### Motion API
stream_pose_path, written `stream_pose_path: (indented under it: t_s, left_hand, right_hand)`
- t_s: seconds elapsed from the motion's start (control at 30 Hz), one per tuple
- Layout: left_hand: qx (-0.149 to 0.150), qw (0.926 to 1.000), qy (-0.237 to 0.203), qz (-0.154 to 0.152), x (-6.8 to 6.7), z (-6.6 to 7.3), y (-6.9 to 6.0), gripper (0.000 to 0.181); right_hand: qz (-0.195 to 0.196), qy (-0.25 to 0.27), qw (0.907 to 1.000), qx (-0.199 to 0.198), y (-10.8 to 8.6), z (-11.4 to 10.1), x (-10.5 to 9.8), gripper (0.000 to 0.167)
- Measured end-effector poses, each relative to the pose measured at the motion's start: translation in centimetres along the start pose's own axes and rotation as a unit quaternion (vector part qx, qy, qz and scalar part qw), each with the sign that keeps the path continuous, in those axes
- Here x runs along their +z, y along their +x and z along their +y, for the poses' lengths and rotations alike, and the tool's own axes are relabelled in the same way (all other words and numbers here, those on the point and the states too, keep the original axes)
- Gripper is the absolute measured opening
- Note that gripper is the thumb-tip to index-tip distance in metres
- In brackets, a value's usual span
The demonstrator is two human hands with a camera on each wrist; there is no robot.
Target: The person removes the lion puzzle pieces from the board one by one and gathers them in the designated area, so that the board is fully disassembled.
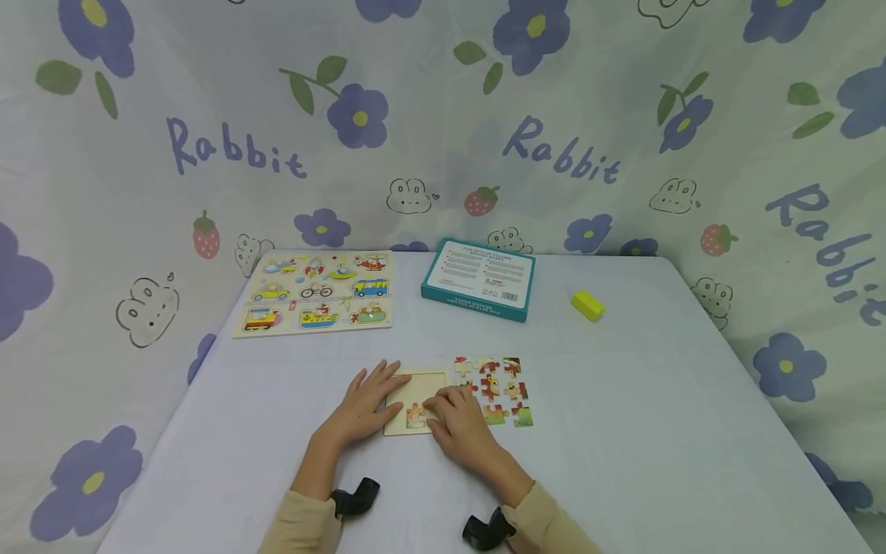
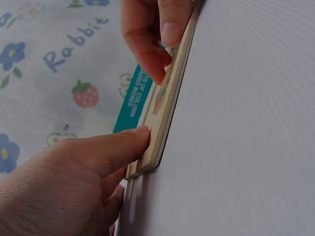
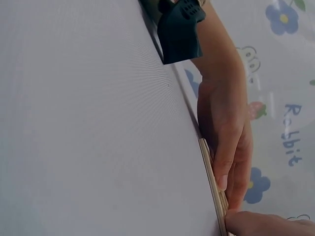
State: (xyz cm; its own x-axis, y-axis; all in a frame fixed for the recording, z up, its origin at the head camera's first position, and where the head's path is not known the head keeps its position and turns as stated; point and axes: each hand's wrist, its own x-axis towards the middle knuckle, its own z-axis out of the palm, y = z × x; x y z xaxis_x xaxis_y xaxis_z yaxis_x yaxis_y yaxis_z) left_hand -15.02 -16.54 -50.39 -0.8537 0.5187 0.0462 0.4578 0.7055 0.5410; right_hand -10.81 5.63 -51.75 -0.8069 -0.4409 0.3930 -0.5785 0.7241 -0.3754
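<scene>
A shallow wooden puzzle tray (image 1: 432, 382) lies on the white table. One jigsaw piece (image 1: 415, 416) sits in its lower part. My left hand (image 1: 363, 406) rests spread over the tray's left side. In the left wrist view its thumb (image 2: 125, 147) lies on the tray's rim. My right hand (image 1: 462, 428) bends over the tray's right side, with thumb and fingers curled at the right edge of the jigsaw piece. Right of the tray are several loose jigsaw pieces (image 1: 490, 387) in rows; the right hand partly covers those nearest it.
Behind on the left lies a wooden vehicle puzzle board (image 1: 316, 291). A teal and white box (image 1: 479, 278) stands at the back middle, and a yellow block (image 1: 587, 305) lies right of it. A patterned curtain (image 1: 443, 123) hangs behind the table.
</scene>
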Motion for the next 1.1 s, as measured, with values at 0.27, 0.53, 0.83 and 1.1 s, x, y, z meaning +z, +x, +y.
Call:
stream_pose_path:
  t_s: [0.27,0.53,0.83,1.1]
  left_hand:
    - [0.001,0.9999,0.011,-0.001,-0.06,0.02,0.11,0.049]
    - [0.001,1.0000,0.006,-0.001,-0.08,0.12,0.13,0.051]
    - [0.007,1.0000,0.004,0.004,-0.10,0.15,0.08,0.051]
    - [0.003,1.0000,0.004,0.002,-0.07,0.14,0.07,0.051]
  right_hand:
    - [-0.018,-0.020,0.9996,0.011,0.15,-0.28,0.28,0.030]
    - [0.002,0.021,0.9993,0.031,0.43,-0.64,0.10,0.023]
    - [0.054,0.070,0.9961,0.005,0.42,-0.41,0.47,0.021]
    - [0.044,0.134,0.9879,0.064,0.51,-0.73,0.28,0.007]
